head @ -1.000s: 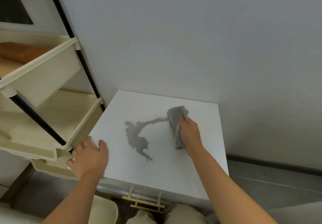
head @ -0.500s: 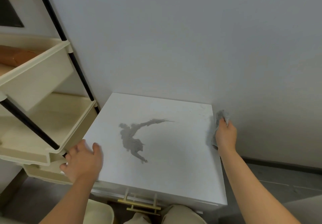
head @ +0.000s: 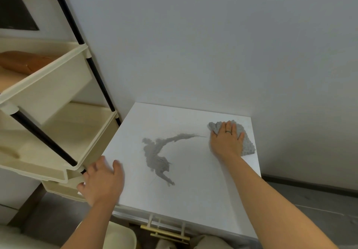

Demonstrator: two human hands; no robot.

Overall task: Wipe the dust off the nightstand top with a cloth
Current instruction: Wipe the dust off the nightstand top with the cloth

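White nightstand top [head: 193, 200] against the wall [head: 213, 45]: I see the right hand [head: 225, 142] pressing the grey cloth [head: 247, 145] flat at its far right, fingers spread; the left hand [head: 102, 181] rests loose-fingered on the near-left edge.

a plain pale grey wall [head: 213, 45] filled the back, evenly lit. at left stood a cream plastic rack [head: 58, 93] of stacked trays on black poles [head: 101, 85], a brown bundle [head: 21, 63] in the upper tray. a dark baseboard [head: 310, 185] met the grey floor [head: 319, 208] at right.
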